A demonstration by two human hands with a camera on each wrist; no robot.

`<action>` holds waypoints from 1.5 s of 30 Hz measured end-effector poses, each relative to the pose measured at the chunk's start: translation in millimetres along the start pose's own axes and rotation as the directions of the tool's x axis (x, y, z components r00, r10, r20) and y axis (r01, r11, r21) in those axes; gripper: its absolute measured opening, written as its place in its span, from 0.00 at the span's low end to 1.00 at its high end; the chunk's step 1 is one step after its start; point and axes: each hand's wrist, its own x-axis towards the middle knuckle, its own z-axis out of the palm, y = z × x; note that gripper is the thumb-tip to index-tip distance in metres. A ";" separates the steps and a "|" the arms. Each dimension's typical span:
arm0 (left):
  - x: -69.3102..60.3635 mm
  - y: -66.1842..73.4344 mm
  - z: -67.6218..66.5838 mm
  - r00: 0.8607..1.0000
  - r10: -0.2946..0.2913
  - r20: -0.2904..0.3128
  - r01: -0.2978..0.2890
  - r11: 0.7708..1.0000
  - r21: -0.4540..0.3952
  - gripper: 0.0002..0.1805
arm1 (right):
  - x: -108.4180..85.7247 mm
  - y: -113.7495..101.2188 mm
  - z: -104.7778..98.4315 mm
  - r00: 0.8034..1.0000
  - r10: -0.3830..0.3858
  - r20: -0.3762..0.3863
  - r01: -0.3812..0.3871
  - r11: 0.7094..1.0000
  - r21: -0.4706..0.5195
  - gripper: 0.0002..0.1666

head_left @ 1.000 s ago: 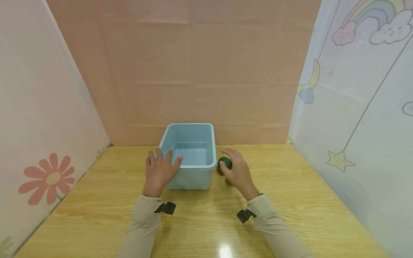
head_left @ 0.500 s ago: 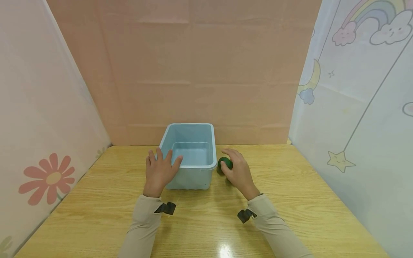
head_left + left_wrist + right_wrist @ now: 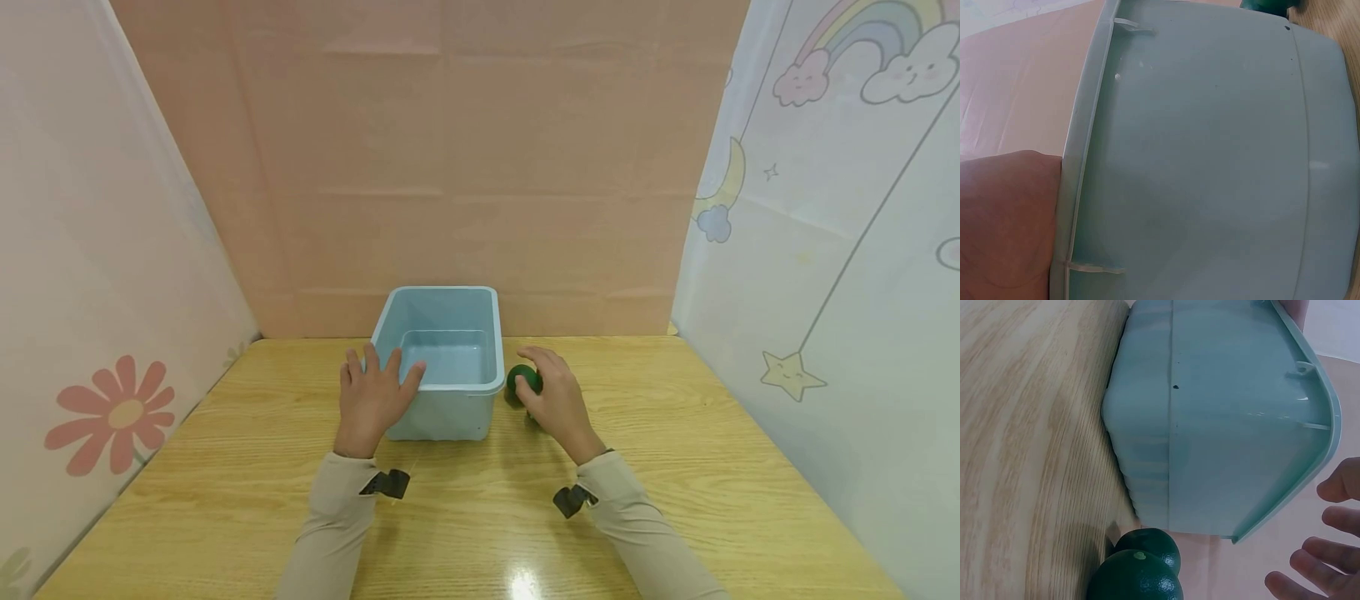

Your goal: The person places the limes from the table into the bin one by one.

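Observation:
My left hand rests at the near left corner of the light blue plastic tub, fingers spread over its rim. In the left wrist view, part of that hand lies against the rim. To the right of the tub, my right hand hovers with loosely bent fingers above a dark green round fruit. The right wrist view shows two such glossy fruits, the nearer fruit with a pale stem spot and the farther fruit partly behind it. The fingers there stand spread and apart from both.
A wood-grain table carries the tub and fruits. A peach sheet hangs behind the tub, and printed pale sheets close in both sides. No contents show inside the tub.
My right hand has shifted very slightly to the right above the fruits. The left hand and the tub have stayed in place.

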 end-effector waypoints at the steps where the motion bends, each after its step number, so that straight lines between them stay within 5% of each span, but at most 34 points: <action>1: 0.1 0.0 0.2 1.000 0.001 -0.004 -0.001 1.000 0.000 0.35 | 0.0 0.4 0.1 1.000 0.000 -0.001 0.000 1.000 0.000 0.22; 45: 0.1 -0.3 -1.3 0.999 -0.016 0.034 0.017 0.999 -0.028 0.36 | -2.2 11.6 3.8 0.984 0.146 0.098 -0.140 0.988 -0.066 0.21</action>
